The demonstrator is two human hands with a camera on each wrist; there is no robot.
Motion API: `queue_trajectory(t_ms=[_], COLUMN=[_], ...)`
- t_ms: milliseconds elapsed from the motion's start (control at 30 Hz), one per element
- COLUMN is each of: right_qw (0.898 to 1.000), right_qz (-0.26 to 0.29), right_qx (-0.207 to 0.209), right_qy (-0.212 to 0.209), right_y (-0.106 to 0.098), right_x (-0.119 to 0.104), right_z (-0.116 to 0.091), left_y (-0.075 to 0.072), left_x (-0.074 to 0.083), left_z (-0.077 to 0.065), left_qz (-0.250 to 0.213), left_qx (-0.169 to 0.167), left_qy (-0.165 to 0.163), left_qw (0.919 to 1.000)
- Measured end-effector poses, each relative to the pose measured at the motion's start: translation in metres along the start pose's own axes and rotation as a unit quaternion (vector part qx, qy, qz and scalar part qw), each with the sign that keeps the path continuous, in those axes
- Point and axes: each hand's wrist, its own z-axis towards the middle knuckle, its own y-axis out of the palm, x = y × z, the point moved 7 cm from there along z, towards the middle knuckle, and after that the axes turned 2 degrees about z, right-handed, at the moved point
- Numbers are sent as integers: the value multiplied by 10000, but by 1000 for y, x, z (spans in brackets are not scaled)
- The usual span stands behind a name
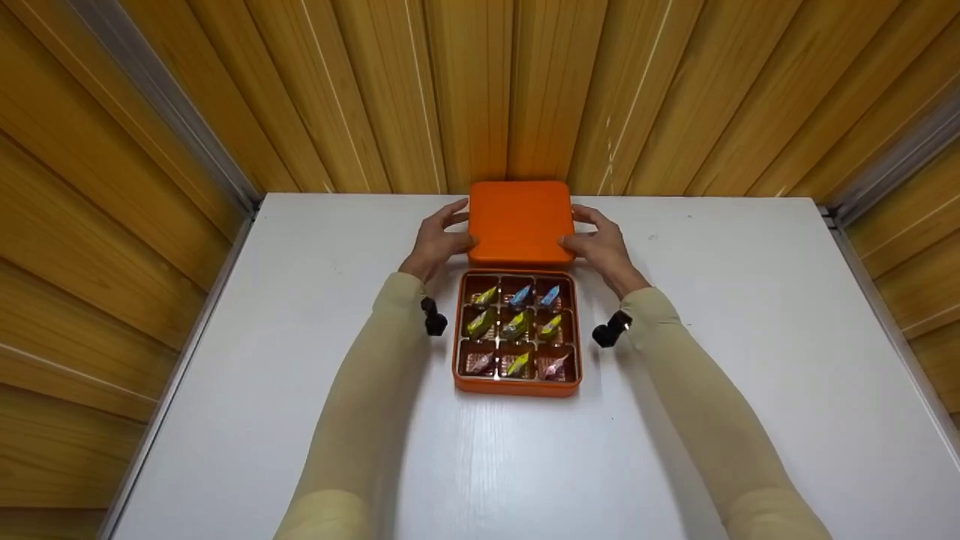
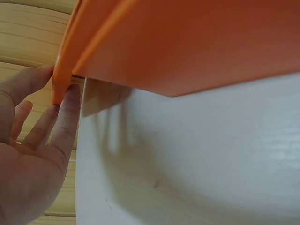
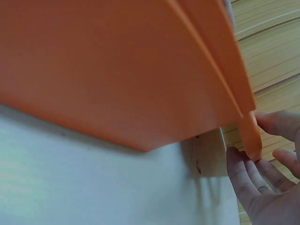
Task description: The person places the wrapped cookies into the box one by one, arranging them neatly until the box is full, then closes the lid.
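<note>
Both hands hold a square orange lid [image 1: 521, 223] by its opposite sides at the far edge of the table. On its left side my left hand [image 1: 436, 241] pinches the lid between thumb and fingers; on its right side my right hand [image 1: 600, 244] does the same. Just nearer stands an open orange box [image 1: 517, 388] with a divided brown tray. Its compartments hold small wrapped sweets [image 1: 516, 325] in yellow-green, blue and pinkish wrappers. In the wrist views, fingers of the left hand [image 2: 37, 150] and right hand [image 3: 269, 173] meet an orange edge.
A white table [image 1: 315, 360] carries the box. Behind it rises a wood-patterned panel wall [image 1: 472, 90], close beyond the lid. Similar panels flank the table at left and right. A black wrist camera [image 1: 433, 318] sits on the left sleeve, another [image 1: 611, 330] on the right.
</note>
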Motion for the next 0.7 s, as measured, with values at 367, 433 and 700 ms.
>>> queue_trajectory(t_ms=[367, 433, 700], right_qw=[9967, 9957, 9940], right_qz=[-775, -893, -1010], right_qx=[-213, -242, -374], right_qy=[-74, -79, -194], right_y=[-3, -4, -4], right_x=[-14, -15, -22], right_z=[-3, -4, -11], left_y=[-1, -1, -1], left_x=[22, 25, 33], left_z=[-6, -8, -14], left_qz=[689, 706, 762], left_qx=[-391, -495, -766], left_qy=[246, 225, 316], left_qw=[9966, 9960, 9936])
